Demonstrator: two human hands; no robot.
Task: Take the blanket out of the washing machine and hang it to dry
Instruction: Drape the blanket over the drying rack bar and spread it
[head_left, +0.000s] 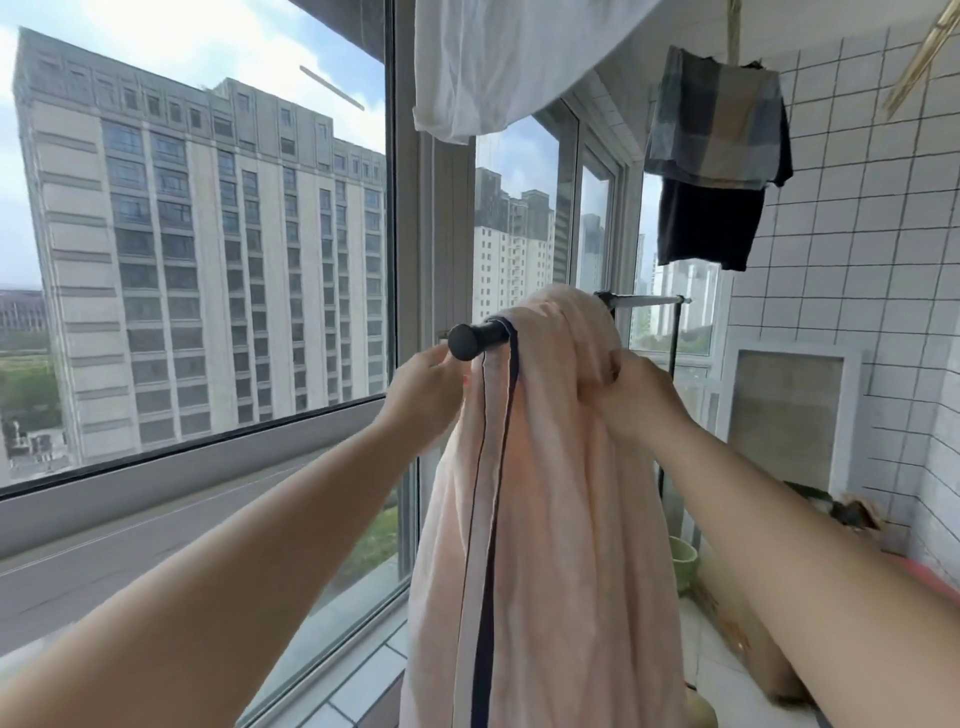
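Note:
A pale pink blanket (550, 519) with a dark blue edge stripe hangs bunched over a black rail (475, 338) of a drying rack, reaching down past the frame's bottom. My left hand (423, 395) is at the blanket's left edge just under the rail's round end cap; its fingertips are hidden behind the cloth. My right hand (636, 400) grips a fold of the blanket near the top, right of the rail. The washing machine is out of view.
Large windows (208, 234) fill the left, with a grey sill below. A white sheet (498, 62) hangs overhead; plaid and dark clothes (717, 156) hang at upper right. The white tiled wall (872, 260) stands right. A green pot (683, 561) and clutter sit on the floor.

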